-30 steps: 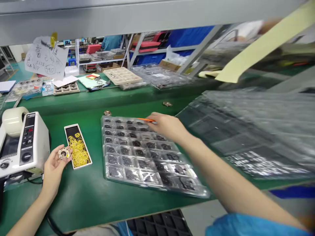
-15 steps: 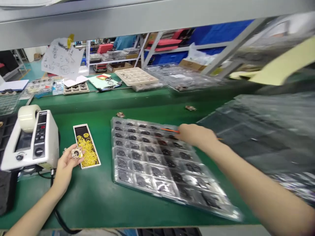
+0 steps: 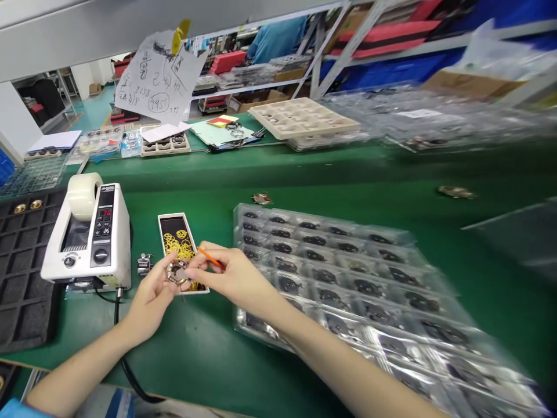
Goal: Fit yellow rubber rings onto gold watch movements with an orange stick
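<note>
My left hand (image 3: 152, 296) is closed around a small round metal part (image 3: 174, 271) that looks like a watch movement, holding it over the near end of a narrow white box (image 3: 173, 218). Yellow rings (image 3: 180, 244) fill much of that box. My right hand (image 3: 230, 276) grips a thin orange stick (image 3: 210, 257), its fingertips at the round part. A small greyish piece shows at those fingertips, too small to name. Under my right forearm lies a clear plastic tray (image 3: 300, 264) with dark round parts in its pockets.
A white tape dispenser (image 3: 113, 232) stands left, with a small metal tally counter (image 3: 144, 265) beside it. A black compartment tray (image 3: 26, 273) is at far left. Loose round parts (image 3: 261, 199) lie behind the clear tray. A handwritten paper (image 3: 152, 81) hangs from the shelf.
My right hand has come left from above the clear tray to the round part in my left hand. The orange stick came with it. The view has turned left.
</note>
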A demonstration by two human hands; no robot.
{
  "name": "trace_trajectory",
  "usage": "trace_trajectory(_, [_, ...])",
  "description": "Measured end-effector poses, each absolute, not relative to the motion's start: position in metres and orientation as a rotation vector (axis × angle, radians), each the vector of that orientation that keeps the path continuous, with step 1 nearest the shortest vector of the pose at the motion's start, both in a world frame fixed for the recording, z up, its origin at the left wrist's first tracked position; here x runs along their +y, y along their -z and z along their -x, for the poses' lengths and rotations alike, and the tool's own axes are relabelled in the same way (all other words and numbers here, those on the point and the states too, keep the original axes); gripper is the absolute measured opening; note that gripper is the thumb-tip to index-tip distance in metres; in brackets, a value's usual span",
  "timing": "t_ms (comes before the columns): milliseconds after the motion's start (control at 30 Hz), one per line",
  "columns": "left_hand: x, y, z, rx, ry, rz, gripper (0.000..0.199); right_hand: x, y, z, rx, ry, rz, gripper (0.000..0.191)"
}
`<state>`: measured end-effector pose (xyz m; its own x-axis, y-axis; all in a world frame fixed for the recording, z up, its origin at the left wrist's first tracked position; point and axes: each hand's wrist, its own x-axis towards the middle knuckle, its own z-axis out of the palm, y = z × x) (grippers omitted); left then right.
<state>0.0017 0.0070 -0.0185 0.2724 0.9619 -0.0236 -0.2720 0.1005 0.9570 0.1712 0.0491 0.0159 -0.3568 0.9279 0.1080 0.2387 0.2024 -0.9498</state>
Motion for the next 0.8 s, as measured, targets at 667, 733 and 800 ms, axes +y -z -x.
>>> trace_trajectory(667, [0.006,0.024,-0.006,0.814,-1.090,-1.060,0.049,0.044,-0.001,-0.159,-1.804,-0.965,1.261,0.014])
trace_trajectory(733, [0.007,0.025,-0.006,0.814,-1.103,-1.050,0.047,0.045,0.000,-0.159,-1.855,-0.897,1.250,0.014])
trace_trajectory(800, [0.008,0.024,-0.006,0.830,-1.114,-1.047,0.045,0.045,0.001,-0.159,-1.909,-0.822,1.232,0.014])
